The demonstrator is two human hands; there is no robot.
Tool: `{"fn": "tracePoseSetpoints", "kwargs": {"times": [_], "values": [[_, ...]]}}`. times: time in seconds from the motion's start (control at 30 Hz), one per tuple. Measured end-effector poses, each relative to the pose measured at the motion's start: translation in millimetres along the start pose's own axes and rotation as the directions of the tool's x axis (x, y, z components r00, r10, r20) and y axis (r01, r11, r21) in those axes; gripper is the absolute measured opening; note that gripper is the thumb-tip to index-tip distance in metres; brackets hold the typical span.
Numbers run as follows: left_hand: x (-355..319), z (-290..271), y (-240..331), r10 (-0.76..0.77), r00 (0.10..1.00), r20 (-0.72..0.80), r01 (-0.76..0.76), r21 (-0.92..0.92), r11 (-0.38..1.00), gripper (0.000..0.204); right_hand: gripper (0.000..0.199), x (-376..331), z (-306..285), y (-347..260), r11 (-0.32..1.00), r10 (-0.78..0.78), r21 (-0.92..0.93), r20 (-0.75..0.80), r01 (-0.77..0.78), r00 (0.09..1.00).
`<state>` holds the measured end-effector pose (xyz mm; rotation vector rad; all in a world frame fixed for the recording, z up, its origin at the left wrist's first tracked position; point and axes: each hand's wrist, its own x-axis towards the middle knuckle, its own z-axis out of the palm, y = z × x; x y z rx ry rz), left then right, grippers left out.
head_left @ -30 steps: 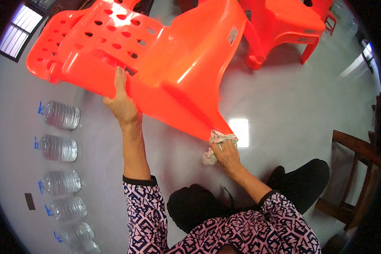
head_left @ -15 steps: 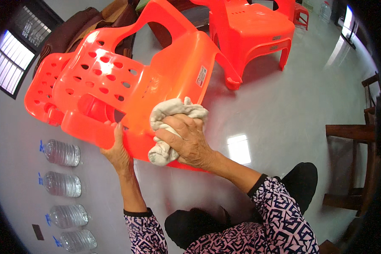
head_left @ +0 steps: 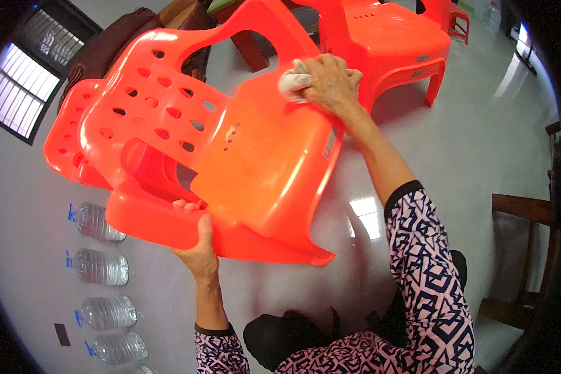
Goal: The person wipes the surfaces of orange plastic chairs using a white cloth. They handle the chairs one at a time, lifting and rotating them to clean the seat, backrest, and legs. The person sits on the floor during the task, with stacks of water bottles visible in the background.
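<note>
A red-orange plastic armchair stands in front of me, tilted in view, its backrest full of drop-shaped holes toward the left. My left hand grips the chair's near armrest, fingers hooked over into its opening and thumb along the outer side. My right hand presses a crumpled whitish cloth on the far side of the chair, where the seat meets the far armrest. Part of the cloth is hidden under my fingers.
More red chairs stand at the left and far right. Several clear water bottles with blue tops line the left side. Dark wooden furniture is at the right. A brown sofa sits behind, beside a barred window.
My right hand has carried the cloth away from the near front of the chair to its far side. The chair appears shifted slightly right, with my left hand still on its armrest.
</note>
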<state>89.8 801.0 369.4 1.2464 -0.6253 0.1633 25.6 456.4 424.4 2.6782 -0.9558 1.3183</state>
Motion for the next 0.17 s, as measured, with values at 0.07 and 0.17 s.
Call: {"fn": "tracePoseSetpoints", "kwargs": {"times": [0.07,0.17], "values": [[-13.6,-18.9,0.9,0.001,1.0,0.02,-0.002,0.055,0.998,0.058,0.026,-7.4,0.9,-1.6,0.991,0.134,0.001,0.126,-0.136,0.983],[-33.4,-54.8,-13.8,0.079,0.993,0.086,-0.088,0.105,0.991,0.07,0.035,-24.4,7.4,19.3,0.97,0.241,-0.062,0.37,-0.235,0.897]]}}
